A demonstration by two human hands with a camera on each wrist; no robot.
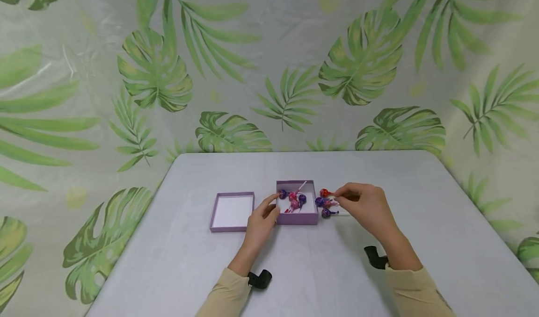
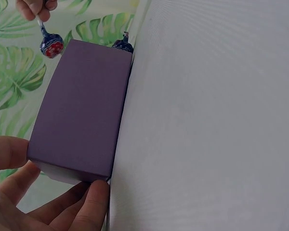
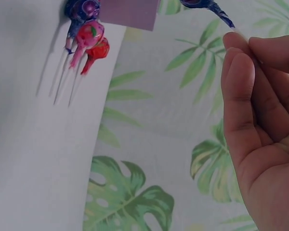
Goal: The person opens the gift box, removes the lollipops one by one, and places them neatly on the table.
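Beige sleeves [image 1: 227, 294] come in from the near edge, each wrist wearing a black device [image 1: 260, 279]. The left hand [image 1: 262, 219] has its fingers loosely bent and spread, touching the left end of an open purple box [image 1: 297, 219]. The right hand [image 1: 365, 207] pinches the stick of a dark-wrapped lollipop [image 2: 51, 45] between thumb and forefinger, the candy raised just beside the box's right end. Below it, near that same end, three more lollipops lie on the white table [image 1: 185, 275] — a dark one [image 3: 84, 8], a pink one [image 3: 89, 33] and a red one [image 3: 100, 49]. Inside the box sits a cluster of dark and pink lollipops [image 1: 293, 200], one stick slanting up. A shallow purple-rimmed lid [image 1: 232, 209] lies to the left. Beyond the table hangs a leaf-printed backdrop [image 1: 286, 106].
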